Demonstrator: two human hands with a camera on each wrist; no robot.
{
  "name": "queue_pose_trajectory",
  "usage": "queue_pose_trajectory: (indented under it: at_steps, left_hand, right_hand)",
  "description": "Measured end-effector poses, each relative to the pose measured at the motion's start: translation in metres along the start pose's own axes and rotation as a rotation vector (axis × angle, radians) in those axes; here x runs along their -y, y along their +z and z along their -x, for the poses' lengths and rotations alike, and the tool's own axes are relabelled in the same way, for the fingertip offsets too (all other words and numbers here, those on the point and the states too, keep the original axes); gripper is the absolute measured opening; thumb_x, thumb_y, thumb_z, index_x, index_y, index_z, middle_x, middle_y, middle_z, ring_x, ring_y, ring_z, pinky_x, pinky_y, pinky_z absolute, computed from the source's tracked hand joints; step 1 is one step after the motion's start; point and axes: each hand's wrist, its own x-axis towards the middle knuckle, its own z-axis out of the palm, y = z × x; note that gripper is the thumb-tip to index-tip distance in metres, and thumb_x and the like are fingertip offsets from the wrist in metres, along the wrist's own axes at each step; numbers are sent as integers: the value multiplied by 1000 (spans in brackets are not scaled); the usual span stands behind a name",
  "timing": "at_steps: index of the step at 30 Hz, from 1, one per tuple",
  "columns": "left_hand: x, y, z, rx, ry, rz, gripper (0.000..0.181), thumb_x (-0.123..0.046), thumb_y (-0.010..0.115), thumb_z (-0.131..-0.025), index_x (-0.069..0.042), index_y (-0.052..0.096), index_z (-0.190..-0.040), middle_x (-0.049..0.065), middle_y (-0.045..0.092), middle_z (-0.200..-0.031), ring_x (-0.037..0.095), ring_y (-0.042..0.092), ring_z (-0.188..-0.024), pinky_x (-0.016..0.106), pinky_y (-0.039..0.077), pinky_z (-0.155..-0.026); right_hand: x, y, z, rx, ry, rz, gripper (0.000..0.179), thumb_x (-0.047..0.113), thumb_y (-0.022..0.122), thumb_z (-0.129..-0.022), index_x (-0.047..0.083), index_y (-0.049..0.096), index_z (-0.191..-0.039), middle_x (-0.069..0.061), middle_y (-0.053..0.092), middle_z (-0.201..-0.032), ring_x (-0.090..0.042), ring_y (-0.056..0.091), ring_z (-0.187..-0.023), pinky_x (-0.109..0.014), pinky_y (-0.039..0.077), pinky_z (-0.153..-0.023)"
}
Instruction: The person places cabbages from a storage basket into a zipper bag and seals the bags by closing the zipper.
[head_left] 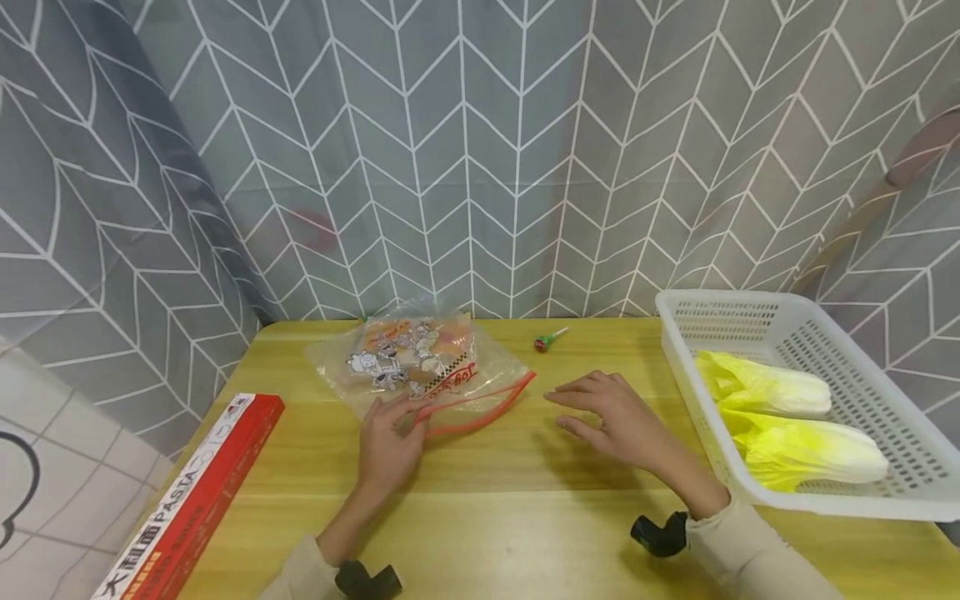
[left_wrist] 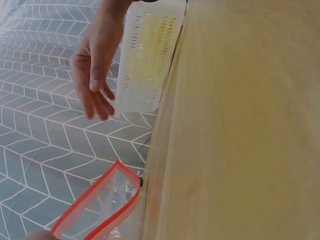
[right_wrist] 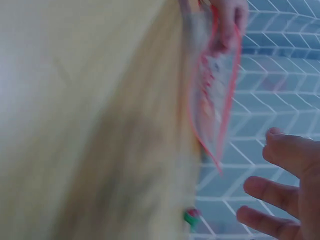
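Note:
A clear zip bag point(head_left: 491, 367) with a red zip edge and printed cartoon figures lies on the table, its mouth held apart. An orange patch shows among the cartoons; whether it is print or contents I cannot tell. At the near left end of the mouth, my left hand point(head_left: 392, 446) pinches the red edge. My right hand point(head_left: 622, 421) hovers right of the bag, fingers spread and holding nothing. The right wrist view shows its fingers point(right_wrist: 272, 192) apart from the bag. Beyond the bag's right corner lies a small lollipop point(head_left: 542, 342) with a green and red wrapper.
On the right stands a white perforated basket point(head_left: 678, 379) with two pale yellow cabbages point(head_left: 780, 387) inside. A long red and white pasta box point(head_left: 217, 475) lies along the table's left edge. A grey patterned curtain point(head_left: 487, 167) hangs behind the wooden table point(head_left: 510, 533).

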Motion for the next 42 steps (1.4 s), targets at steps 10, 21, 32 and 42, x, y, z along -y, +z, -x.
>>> queue_pose_trajectory:
  at_steps: [10,21,32,42]
  left_hand:
    - [-1,-2,0,1,-3,1,21,0,77,-80,-11,80,-98,13,78,-109,41,65,-123,63,23,-123]
    - [1,-3,1,14,-33,2,21,-2,77,-81,-14,80,-99,10,78,-112,38,64,-125,60,21,-125]
    - [0,-3,3,13,-34,-10,22,-3,78,-81,-15,81,-99,8,78,-111,38,64,-124,61,22,-124]
    - [0,-3,3,-4,-11,-3,21,-3,79,-80,-14,81,-98,9,79,-108,40,65,-123,64,23,-123]
  right_hand:
    - [-29,-61,12,20,87,-109,41,14,75,-92,13,68,-132,-6,73,-128,-33,66,-120,-56,52,-97]
    - [-64,-101,35,33,309,-125,38,21,71,-96,22,67,-134,-4,71,-131,14,55,-109,-22,49,-88]
    - [-102,-122,55,8,384,-170,36,14,72,-95,9,69,-130,35,60,-124,19,55,-103,-6,48,-80]
    - [-139,-142,78,24,491,-122,39,22,70,-97,7,66,-133,48,49,-114,28,46,-99,-4,45,-74]
